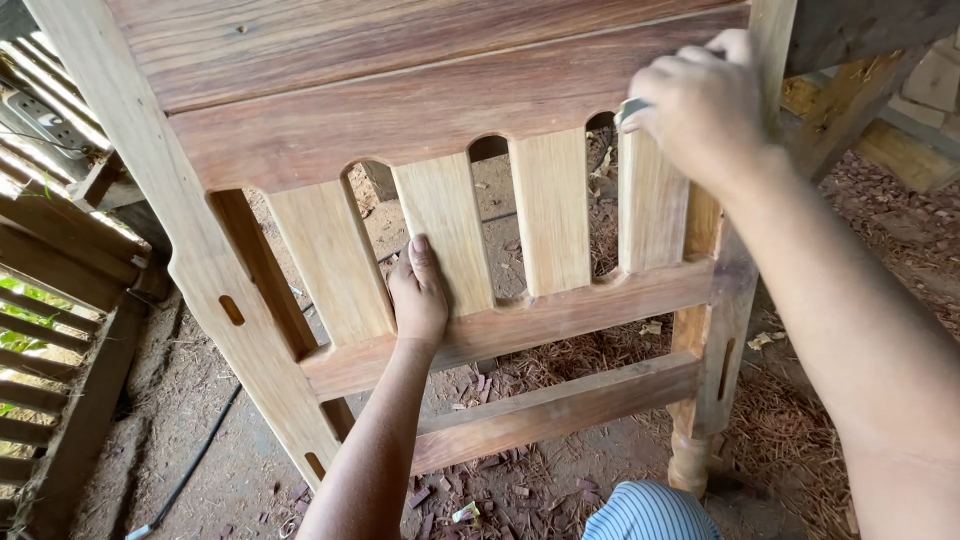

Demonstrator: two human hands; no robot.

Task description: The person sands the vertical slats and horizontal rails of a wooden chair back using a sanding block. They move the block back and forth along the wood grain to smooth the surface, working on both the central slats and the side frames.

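Note:
A wooden bed headboard frame [430, 110] stands upright in front of me, with several pale vertical slats between darker rails. My left hand [418, 295] rests flat on the lower part of a middle slat [440, 220], fingers pointing up, just above the lower rail [560, 315]. My right hand [700, 105] is closed around a small grey object pressed against the top of the rightmost slat [652, 205], under the upper rail. The object is mostly hidden by my fingers.
Wood chips and shavings cover the dirt floor [560, 470]. A black cable [190, 465] runs along the ground at lower left. A slatted wooden structure [45, 300] stands at left, beams [880, 130] at upper right. My striped clothing [650, 512] shows at the bottom.

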